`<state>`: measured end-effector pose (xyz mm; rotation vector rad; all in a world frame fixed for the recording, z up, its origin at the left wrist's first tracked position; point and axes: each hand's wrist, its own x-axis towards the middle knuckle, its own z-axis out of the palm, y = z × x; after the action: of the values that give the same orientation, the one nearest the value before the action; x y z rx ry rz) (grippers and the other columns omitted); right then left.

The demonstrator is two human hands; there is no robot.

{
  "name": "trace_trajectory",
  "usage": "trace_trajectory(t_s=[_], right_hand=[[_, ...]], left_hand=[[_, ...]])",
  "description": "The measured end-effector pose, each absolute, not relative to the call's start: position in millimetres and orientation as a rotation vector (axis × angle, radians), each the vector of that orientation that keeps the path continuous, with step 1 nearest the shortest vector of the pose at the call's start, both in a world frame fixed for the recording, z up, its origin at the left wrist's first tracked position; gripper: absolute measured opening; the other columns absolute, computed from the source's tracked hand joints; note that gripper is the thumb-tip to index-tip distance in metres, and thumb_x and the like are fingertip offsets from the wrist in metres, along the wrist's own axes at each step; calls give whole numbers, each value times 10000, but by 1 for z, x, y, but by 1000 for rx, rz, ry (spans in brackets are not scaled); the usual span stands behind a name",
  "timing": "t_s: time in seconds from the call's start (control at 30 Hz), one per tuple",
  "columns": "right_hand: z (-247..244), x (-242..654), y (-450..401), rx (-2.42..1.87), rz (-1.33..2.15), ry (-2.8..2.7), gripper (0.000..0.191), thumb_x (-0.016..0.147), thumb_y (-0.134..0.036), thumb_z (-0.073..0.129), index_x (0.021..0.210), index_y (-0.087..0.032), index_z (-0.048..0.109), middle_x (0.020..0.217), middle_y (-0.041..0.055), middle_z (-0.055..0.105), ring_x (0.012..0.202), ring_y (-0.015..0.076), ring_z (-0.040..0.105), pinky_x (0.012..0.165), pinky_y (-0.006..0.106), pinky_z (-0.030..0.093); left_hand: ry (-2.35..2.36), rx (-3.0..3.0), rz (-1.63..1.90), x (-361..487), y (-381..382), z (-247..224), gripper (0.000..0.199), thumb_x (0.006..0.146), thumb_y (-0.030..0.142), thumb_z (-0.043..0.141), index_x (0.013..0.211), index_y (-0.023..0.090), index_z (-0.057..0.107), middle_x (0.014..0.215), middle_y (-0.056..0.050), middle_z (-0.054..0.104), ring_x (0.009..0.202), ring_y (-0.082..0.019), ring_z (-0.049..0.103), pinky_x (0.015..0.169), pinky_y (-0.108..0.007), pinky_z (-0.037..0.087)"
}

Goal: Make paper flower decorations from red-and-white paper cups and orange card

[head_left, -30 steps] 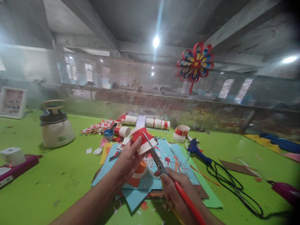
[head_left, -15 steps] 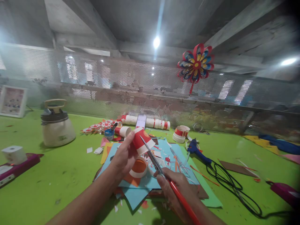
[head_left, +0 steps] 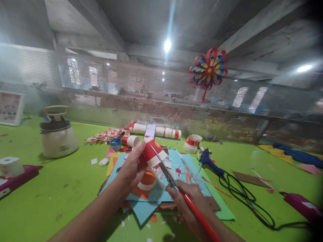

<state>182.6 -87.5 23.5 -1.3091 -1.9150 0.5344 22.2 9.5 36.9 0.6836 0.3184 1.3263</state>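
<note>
My left hand (head_left: 132,168) grips a red-and-white paper cup (head_left: 152,155), thumb on the outside near its upper edge. In my right hand (head_left: 188,196) is a pair of scissors (head_left: 167,174) with long metal blades and red handles. The blades point up and left, their tips lying over the red side of the cup; whether they cut into it I cannot tell. Under both hands lie stacked light blue paper sheets (head_left: 143,211) with scraps on them. A cut cup ring (head_left: 147,179) with an orange-brown inside rests just below the held cup.
A blue glue gun (head_left: 210,163) with a black cable lies to the right. Behind are a phone (head_left: 150,131), a long row of stacked cups (head_left: 166,131), a blue jar (head_left: 115,144) and more cup rings (head_left: 192,143). A large kettle (head_left: 59,137) stands left.
The view has turned slightly right, so the table things sit a little further left. Both hands, the cup and the scissors keep nearly the same pose.
</note>
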Motion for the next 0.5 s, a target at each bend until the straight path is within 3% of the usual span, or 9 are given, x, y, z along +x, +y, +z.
trace_trajectory(t_s=[0.13,0.23,0.5], right_hand=[[25,187,-84,-1327,523,-1962,420,897,-524,411,726,-169,558,586,-14,479,549,121,438,498,227,320],[28,195,-79,-1284,589,-2059,404,891,-514,429,795,-159,597,634,3,533,588,137,486,528,231,355],[44,216,-71,-1196,612,-2228,367,909,-481,421,785,-163,557,650,-22,470,583,114,404,538,227,324]], left_hand=[[406,864,1286,5,20,42,198,800,271,645,938,134,679,948,-104,723,843,-215,678,759,-292,521],[435,1132,1133,-15,28,52,275,770,210,675,1040,159,681,1033,-123,706,844,-211,675,688,-251,513],[515,1447,864,-47,45,78,444,715,181,718,1150,149,638,1064,-181,680,849,-271,681,657,-308,525]])
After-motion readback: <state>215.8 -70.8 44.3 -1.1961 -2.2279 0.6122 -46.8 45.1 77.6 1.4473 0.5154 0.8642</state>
